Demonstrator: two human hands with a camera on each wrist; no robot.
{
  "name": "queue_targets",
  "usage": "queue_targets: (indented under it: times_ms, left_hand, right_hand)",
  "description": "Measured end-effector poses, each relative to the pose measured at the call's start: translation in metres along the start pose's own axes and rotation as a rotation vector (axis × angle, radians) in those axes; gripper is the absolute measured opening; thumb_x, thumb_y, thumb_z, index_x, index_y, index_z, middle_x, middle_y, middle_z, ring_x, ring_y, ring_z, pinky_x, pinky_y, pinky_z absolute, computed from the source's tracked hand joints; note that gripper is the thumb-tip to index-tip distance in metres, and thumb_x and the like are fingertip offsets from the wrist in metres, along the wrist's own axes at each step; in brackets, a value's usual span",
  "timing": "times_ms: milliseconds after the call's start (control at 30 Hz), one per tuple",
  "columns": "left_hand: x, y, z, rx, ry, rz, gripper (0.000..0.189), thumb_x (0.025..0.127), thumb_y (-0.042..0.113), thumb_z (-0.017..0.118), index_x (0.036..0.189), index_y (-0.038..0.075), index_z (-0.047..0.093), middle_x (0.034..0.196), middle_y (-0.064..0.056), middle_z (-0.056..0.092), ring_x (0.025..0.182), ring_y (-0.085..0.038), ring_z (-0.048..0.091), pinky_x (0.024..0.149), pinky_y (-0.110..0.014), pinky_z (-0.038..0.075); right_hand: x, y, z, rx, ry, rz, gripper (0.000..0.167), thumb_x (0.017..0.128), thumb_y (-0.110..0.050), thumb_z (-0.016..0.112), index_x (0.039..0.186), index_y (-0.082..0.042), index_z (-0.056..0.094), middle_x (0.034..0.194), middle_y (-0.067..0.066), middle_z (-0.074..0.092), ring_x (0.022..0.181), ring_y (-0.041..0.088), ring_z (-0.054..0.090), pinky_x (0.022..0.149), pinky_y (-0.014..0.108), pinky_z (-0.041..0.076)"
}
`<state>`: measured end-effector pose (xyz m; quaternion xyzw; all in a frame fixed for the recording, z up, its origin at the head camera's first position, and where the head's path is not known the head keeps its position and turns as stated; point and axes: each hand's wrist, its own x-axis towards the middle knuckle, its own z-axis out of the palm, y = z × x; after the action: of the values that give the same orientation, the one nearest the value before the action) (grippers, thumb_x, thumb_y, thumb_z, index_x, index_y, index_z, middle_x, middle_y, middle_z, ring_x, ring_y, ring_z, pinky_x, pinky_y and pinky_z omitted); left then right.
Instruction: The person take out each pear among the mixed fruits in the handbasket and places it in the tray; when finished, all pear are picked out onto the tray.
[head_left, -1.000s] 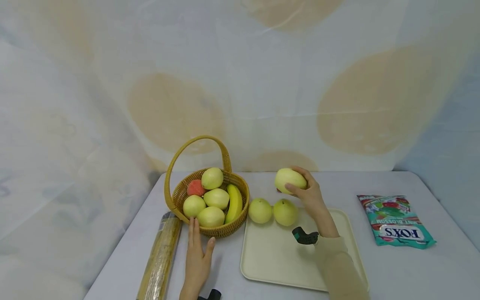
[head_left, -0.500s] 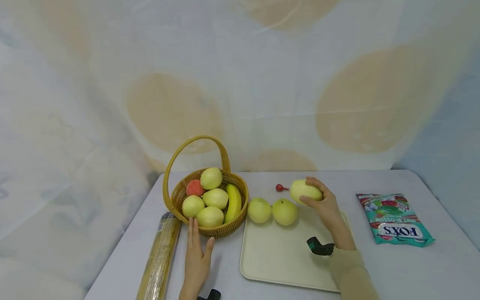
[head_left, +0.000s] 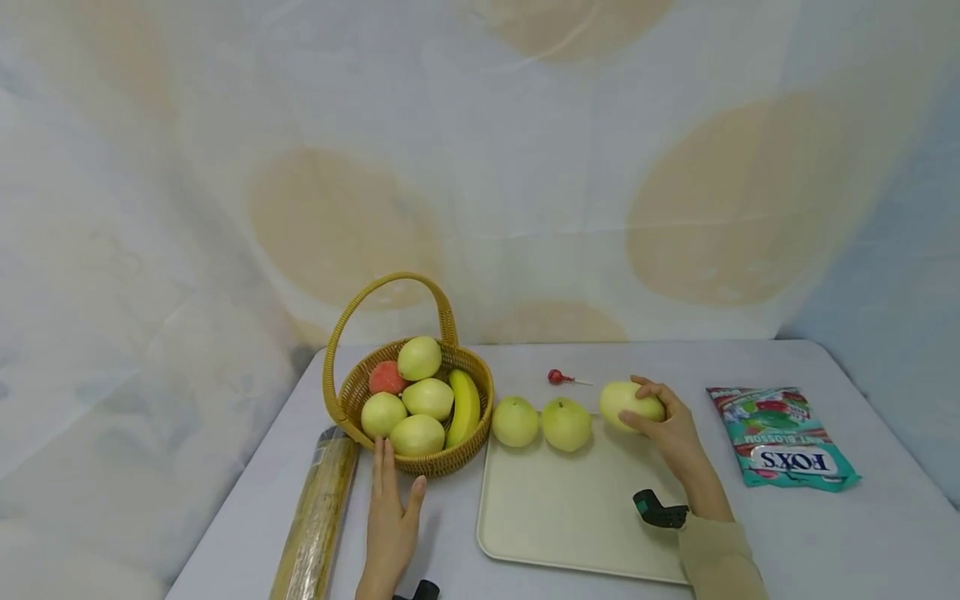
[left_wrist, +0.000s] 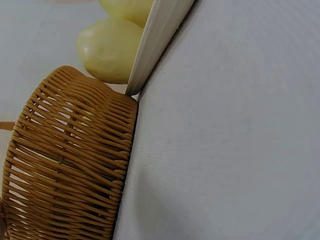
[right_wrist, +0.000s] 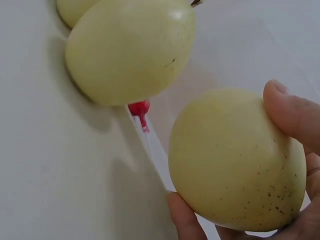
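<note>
The table point(head_left: 442, 550) extends beneath the fingers of both the left hand point(head_left: 392, 529) and the right hand point(head_left: 671, 429). The tray point(head_left: 555, 525) lies below and to the left of the right fingers. The wicker basket point(head_left: 442, 467), handle raised, stands directly ahead of the left fingers. The long wrapped bundle point(head_left: 317, 517) lies left of the left fingers. The snack bag point(head_left: 783, 437) lies flat, right of the right fingers.

Left hand: fingers extended and close together, thumb spread, fingertips at the basket's near side. Right hand: thumb and fingers pinch the held pear point(head_left: 624, 402) at the tray's far edge; contact with the tray cannot be determined.

The banana point(head_left: 465, 408) sits in the basket, ahead and right of the left fingers. Two pears point(head_left: 567, 424) rest side by side at the tray's far edge, left of the right fingers. The red fruit point(head_left: 387, 377) sits in the basket beyond the left fingertips. The lollipop point(head_left: 556, 377) lies past the tray, farther out and left of the right fingers.
</note>
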<state>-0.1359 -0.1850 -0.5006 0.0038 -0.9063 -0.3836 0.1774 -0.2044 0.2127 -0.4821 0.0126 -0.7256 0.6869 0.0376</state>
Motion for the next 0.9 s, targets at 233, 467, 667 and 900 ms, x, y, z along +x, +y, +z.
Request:
queue_targets:
  times_ms: [233,467,667,900]
  left_hand:
    - [-0.001,-0.001,-0.001,0.000,-0.002,-0.001,0.076,0.098,0.026,0.058,0.156,0.006,0.014,0.164,-0.013,0.007,0.147,-0.042,0.017,0.113,-0.062,0.023]
    - [0.001,0.000,-0.001,0.001,0.003,0.009,0.075,0.097,0.023,0.058,0.155,0.003,0.015,0.163,-0.016,0.008,0.147,-0.043,0.017,0.112,-0.063,0.024]
    - [0.002,0.000,-0.002,0.001,-0.004,0.011,0.073,0.098,0.022,0.057,0.155,0.002,0.015,0.163,-0.017,0.008,0.146,-0.044,0.016,0.112,-0.064,0.024]
    - [0.002,-0.002,-0.001,0.013,-0.005,0.012,0.075,0.098,0.023,0.056,0.156,0.005,0.013,0.163,-0.017,0.008,0.146,-0.044,0.017,0.112,-0.063,0.024]
  right_hand:
    - [-0.009,0.006,-0.002,-0.092,-0.050,0.015,0.036,0.088,-0.018,0.072,0.110,-0.001,0.051,0.152,0.005,0.041,0.123,-0.004,0.036,0.088,0.006,0.040]
    - [-0.010,0.008,-0.006,-0.171,-0.080,0.011,0.057,0.089,-0.024,0.071,0.136,-0.005,0.047,0.154,0.010,0.036,0.133,0.012,0.038,0.087,0.006,0.039]
    - [-0.007,0.009,-0.011,-0.197,-0.077,-0.023,0.082,0.088,-0.017,0.071,0.154,-0.011,0.022,0.159,0.018,0.022,0.145,0.044,0.022,0.103,0.021,0.036]
    - [-0.009,0.003,-0.014,-0.249,-0.066,-0.055,0.087,0.084,-0.006,0.071,0.155,-0.010,0.020,0.159,0.021,0.022,0.145,0.046,0.015,0.111,0.066,0.019]
